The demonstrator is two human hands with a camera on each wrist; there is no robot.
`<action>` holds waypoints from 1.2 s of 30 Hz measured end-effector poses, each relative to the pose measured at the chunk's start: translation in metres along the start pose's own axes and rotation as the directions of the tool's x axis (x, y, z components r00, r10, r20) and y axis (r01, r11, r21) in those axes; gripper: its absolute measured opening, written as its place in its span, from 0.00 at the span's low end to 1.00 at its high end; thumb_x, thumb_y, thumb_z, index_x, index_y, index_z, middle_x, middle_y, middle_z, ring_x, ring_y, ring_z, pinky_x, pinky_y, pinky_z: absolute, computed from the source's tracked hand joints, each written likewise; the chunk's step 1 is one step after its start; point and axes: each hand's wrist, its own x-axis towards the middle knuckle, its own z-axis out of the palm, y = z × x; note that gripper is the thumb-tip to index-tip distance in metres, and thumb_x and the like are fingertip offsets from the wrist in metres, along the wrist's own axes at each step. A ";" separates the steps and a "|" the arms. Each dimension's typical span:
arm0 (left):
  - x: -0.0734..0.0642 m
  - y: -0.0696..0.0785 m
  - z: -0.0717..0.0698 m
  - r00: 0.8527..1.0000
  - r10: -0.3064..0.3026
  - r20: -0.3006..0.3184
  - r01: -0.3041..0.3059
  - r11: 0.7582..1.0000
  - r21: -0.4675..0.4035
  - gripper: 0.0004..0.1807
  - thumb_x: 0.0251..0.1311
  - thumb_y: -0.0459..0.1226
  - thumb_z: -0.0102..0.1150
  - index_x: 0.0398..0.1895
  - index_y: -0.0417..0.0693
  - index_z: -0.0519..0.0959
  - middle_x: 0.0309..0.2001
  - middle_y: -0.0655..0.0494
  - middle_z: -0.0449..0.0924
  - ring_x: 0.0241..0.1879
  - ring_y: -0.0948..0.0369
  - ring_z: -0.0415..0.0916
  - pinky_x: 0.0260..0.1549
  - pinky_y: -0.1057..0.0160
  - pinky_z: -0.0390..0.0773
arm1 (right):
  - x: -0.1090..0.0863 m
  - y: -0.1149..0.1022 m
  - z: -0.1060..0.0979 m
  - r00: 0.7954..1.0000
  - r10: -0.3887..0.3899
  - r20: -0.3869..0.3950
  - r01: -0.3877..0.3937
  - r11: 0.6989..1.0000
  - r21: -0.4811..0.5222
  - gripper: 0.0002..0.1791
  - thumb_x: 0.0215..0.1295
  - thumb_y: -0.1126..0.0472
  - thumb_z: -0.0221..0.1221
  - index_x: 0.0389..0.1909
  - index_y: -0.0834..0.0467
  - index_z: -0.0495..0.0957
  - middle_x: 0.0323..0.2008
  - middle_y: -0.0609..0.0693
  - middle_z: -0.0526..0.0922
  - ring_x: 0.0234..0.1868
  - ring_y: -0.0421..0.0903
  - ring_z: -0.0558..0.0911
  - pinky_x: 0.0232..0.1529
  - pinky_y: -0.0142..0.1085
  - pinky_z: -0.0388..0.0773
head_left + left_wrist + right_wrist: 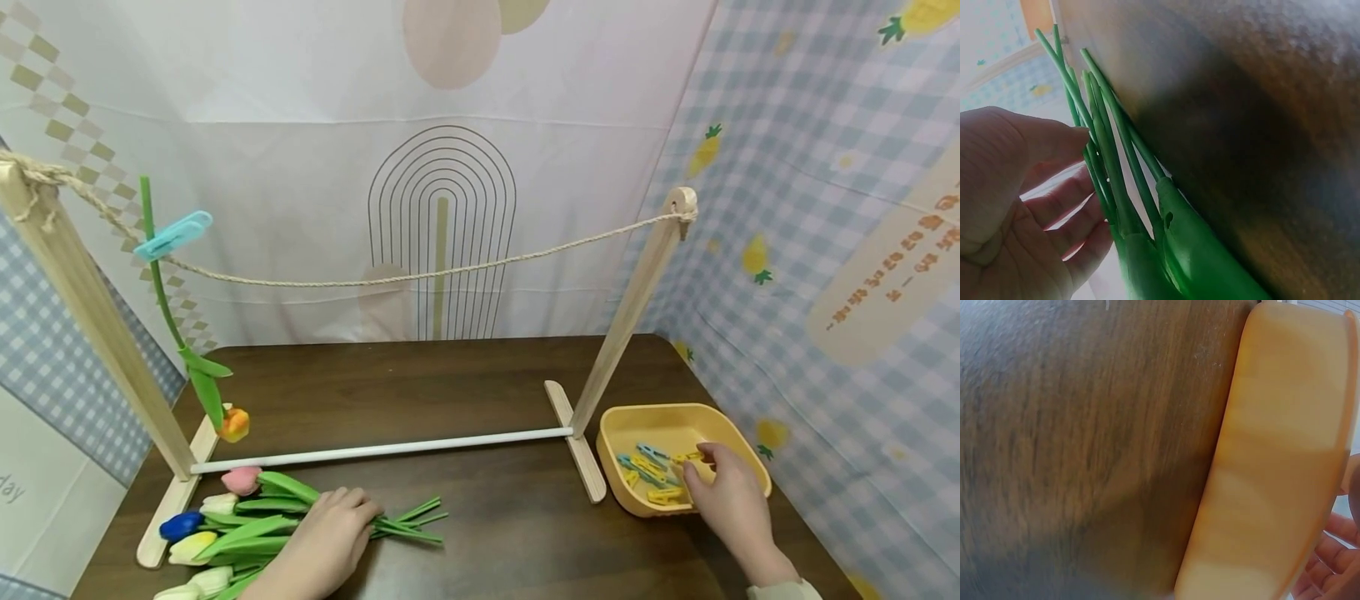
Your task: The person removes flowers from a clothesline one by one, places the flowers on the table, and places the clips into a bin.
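My left hand [333, 533] lies over the green stems of a bunch of artificial tulips [258, 533] at the table's left front. In the left wrist view, its thumb and fingertips meet the stems [1113, 162]; some fingertips are hidden behind them. My right hand [731, 500] reaches into a yellow basket [622, 492], thumb and index finger pinching a yellow clothespin [685, 457]. Several blue and yellow clothespins [648, 471] lie inside. An orange tulip [233, 424] hangs upside down, its stem clipped to the rope [450, 271] by a blue clothespin [174, 237].
A wooden frame with a left post [97, 333], a right post [633, 308] and a white crossbar [390, 448] stands on the dark table [480, 375]. The basket sits right of the frame's right foot [588, 467]. Printed cloth [300, 167] hangs behind.
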 end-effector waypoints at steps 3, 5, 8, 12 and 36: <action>0.000 0.000 -0.001 1.000 -0.007 0.022 0.007 1.000 -0.003 0.09 0.50 0.33 0.69 0.35 0.49 0.83 0.34 0.61 0.76 0.35 0.59 0.73 0.38 0.53 0.73 | -0.001 0.000 0.000 1.000 0.002 -0.014 -0.002 1.000 -0.001 0.21 0.58 0.60 0.65 0.48 0.70 0.76 0.38 0.65 0.81 0.38 0.61 0.79 0.35 0.55 0.75; 0.000 0.000 -0.001 0.999 -0.015 0.040 0.015 1.000 -0.007 0.09 0.50 0.34 0.68 0.36 0.49 0.82 0.34 0.60 0.76 0.36 0.59 0.73 0.39 0.52 0.73 | -0.001 0.000 0.000 1.000 0.002 -0.023 -0.002 1.000 0.000 0.22 0.58 0.60 0.65 0.49 0.70 0.76 0.38 0.65 0.81 0.38 0.61 0.80 0.34 0.55 0.75; -0.001 0.000 -0.001 0.998 -0.026 0.062 0.026 1.000 -0.010 0.09 0.51 0.34 0.68 0.36 0.50 0.82 0.35 0.60 0.77 0.37 0.58 0.73 0.40 0.51 0.73 | -0.002 0.000 0.000 1.000 0.002 -0.030 -0.002 1.000 0.000 0.23 0.57 0.60 0.65 0.50 0.70 0.75 0.37 0.64 0.81 0.37 0.61 0.80 0.33 0.55 0.75; -0.001 0.000 0.000 0.998 -0.033 0.058 0.034 0.999 -0.014 0.10 0.51 0.34 0.68 0.37 0.50 0.82 0.36 0.60 0.77 0.37 0.58 0.74 0.41 0.51 0.73 | -0.001 0.001 -0.001 1.000 0.012 -0.024 -0.012 1.000 -0.002 0.24 0.58 0.60 0.65 0.51 0.70 0.75 0.37 0.64 0.81 0.38 0.61 0.80 0.33 0.55 0.75; 0.004 0.003 -0.017 0.990 -0.134 0.052 0.139 0.986 -0.087 0.33 0.48 0.44 0.71 0.59 0.44 0.76 0.51 0.51 0.76 0.52 0.53 0.73 0.54 0.46 0.67 | -0.001 -0.044 0.003 0.993 -0.113 -0.041 0.116 0.990 0.080 0.29 0.61 0.44 0.64 0.52 0.65 0.77 0.41 0.60 0.82 0.41 0.58 0.80 0.39 0.56 0.74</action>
